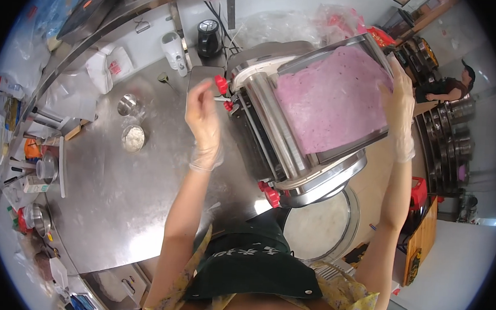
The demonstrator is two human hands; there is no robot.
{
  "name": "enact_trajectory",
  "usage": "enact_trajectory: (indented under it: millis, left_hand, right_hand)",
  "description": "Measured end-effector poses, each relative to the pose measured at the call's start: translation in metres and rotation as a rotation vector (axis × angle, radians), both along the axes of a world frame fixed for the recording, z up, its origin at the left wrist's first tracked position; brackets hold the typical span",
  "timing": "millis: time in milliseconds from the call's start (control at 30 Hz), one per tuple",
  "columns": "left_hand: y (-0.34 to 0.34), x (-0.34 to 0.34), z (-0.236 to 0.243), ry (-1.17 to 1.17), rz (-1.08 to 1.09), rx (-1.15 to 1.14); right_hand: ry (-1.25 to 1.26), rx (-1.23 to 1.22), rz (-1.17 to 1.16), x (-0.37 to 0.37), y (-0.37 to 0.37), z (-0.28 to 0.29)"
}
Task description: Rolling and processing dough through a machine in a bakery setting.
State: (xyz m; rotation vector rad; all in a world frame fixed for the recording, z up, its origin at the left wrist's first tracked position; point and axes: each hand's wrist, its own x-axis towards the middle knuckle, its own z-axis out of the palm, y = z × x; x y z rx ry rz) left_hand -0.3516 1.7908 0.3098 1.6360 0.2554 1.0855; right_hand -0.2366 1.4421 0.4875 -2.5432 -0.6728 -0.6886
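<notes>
We see smooth, shiny metal on the dough sheeter (328, 189) & its polished rollers (279, 125), w/ glossy red plastic knobs (271, 196). Tray (355, 145): dark, semi-matt. Dough sheet (336, 98): matt, slightly rough w/ specks. Our gloves (206, 157): thin, clear, crinkly plastic. Our apron (247, 266): matt cloth. Worktop (103, 194): smooth metal, stnls-looking, w/ glossy spots.

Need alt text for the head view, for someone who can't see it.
A pale purple dough sheet covers the grey tray of a silver metal roller machine. The clear-gloved right hand is at its right edge; the clear-gloved left hand is near a red knob.
</notes>
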Motion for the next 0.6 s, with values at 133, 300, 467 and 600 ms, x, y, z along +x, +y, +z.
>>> enact_trajectory:
  millis: [133,300,467,600]
  left_hand:
    - [-0.027,-0.020,-0.073,0.222,-0.194,-0.715]
    - [-0.074,0.000,-0.096,0.248,-0.779,-1.463]
    - [-0.093,0.004,-0.095,0.288,-0.899,-1.497]
    - [-0.091,-0.002,-0.100,0.250,-0.887,-1.487]
  right_hand:
    - [-0.282,-0.089,0.102,-0.057,0.047,-0.013]
    - [-0.158,0.006,0.218,-0.094,0.100,-0.028]
    - [-0.208,0.204,0.123,-0.095,0.111,-0.045]
    - [-0.266,0.196,0.126,-0.097,0.112,-0.051]
